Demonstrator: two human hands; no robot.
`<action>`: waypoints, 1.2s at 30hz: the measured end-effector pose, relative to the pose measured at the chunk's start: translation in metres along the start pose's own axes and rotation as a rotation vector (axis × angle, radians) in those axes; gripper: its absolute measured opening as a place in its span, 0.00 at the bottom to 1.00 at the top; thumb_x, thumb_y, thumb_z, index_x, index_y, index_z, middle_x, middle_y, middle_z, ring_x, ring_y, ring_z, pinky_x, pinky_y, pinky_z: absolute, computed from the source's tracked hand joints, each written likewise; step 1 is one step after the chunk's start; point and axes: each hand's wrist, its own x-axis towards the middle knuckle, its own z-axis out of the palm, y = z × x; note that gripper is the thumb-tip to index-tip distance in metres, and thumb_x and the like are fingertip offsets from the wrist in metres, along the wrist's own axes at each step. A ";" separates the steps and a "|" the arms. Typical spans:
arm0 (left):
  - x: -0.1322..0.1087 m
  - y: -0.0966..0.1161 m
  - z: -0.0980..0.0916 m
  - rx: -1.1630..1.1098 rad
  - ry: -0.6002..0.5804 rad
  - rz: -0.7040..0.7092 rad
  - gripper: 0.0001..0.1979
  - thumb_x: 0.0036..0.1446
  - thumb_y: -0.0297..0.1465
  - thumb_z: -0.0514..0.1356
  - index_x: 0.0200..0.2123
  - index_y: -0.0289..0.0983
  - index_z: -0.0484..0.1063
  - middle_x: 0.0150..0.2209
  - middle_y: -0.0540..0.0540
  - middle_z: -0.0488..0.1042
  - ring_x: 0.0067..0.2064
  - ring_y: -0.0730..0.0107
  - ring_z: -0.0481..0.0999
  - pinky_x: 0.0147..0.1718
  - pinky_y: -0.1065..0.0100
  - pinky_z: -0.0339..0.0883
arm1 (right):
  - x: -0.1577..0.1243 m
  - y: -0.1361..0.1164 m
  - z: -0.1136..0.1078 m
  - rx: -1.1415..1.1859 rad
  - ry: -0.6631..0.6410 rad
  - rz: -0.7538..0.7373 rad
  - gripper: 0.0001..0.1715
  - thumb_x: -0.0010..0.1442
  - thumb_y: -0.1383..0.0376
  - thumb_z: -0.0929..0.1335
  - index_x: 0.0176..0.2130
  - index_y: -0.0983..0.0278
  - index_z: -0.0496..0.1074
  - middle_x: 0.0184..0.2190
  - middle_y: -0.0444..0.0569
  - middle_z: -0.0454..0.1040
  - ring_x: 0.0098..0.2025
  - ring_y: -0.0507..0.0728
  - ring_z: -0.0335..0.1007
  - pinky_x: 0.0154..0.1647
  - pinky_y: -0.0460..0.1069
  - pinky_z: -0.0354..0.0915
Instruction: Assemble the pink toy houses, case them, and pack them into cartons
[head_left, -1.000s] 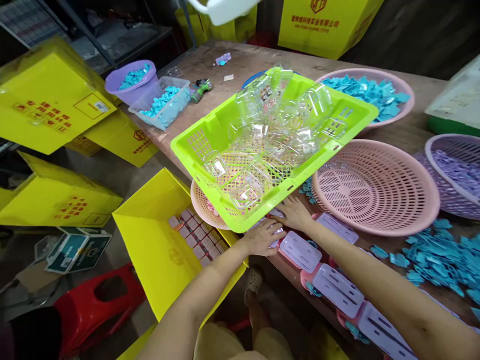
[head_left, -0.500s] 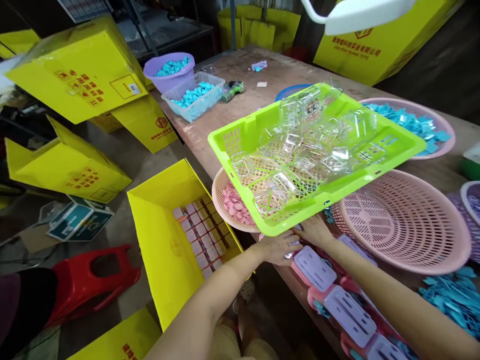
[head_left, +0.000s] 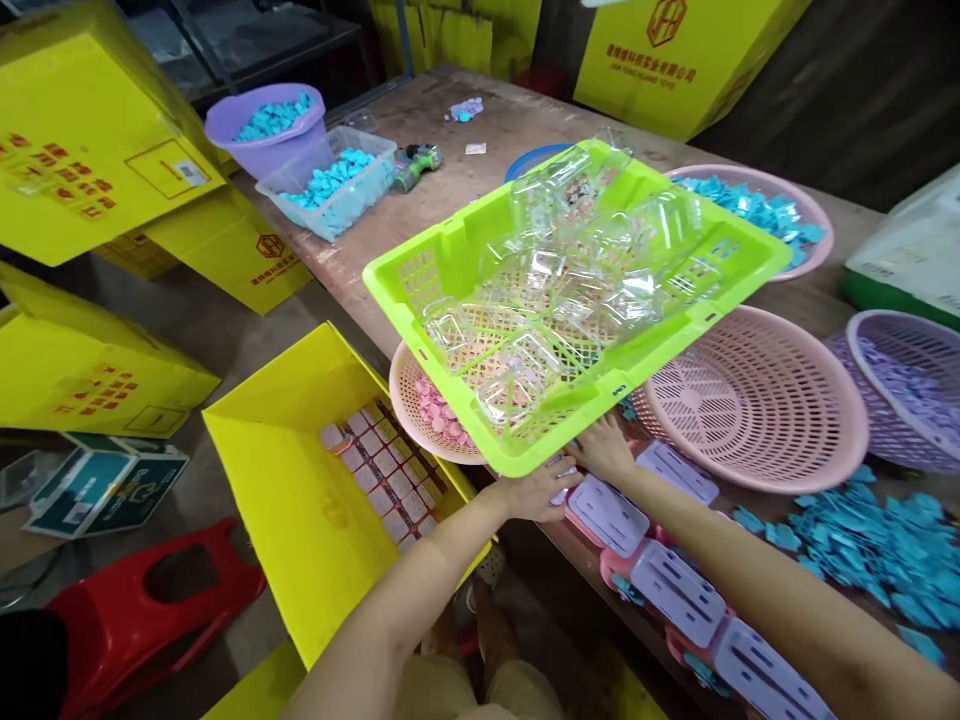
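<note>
At the table's near edge runs a row of pink plastic toy cases with slotted purple tops (head_left: 679,592). My left hand (head_left: 534,490) is closed around the far end of this row, with bits of purple showing between its fingers. Across from it, my right hand (head_left: 604,450) grips the same end from the other side, its fingertips partly hidden. Just above both hands juts the corner of a lime-green basket (head_left: 517,462), which holds clear plastic shells (head_left: 585,290).
Left of the table stands an open yellow carton (head_left: 292,520) with packed pieces inside. A pink basket (head_left: 780,400), a purple basket (head_left: 900,385) and loose blue parts (head_left: 885,550) lie to the right. A red stool (head_left: 150,610) stands on the floor.
The view has shifted to the right, so most things sit further left in the picture. Both hands stay at the far end of the toy row.
</note>
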 end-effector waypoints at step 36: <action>0.027 0.010 0.008 0.135 -0.009 -0.086 0.33 0.54 0.51 0.53 0.57 0.38 0.62 0.58 0.41 0.63 0.60 0.49 0.57 0.53 0.55 0.55 | -0.138 -0.021 0.039 0.064 0.196 0.564 0.33 0.62 0.52 0.50 0.57 0.63 0.63 0.62 0.59 0.51 0.62 0.73 0.43 0.54 0.69 0.50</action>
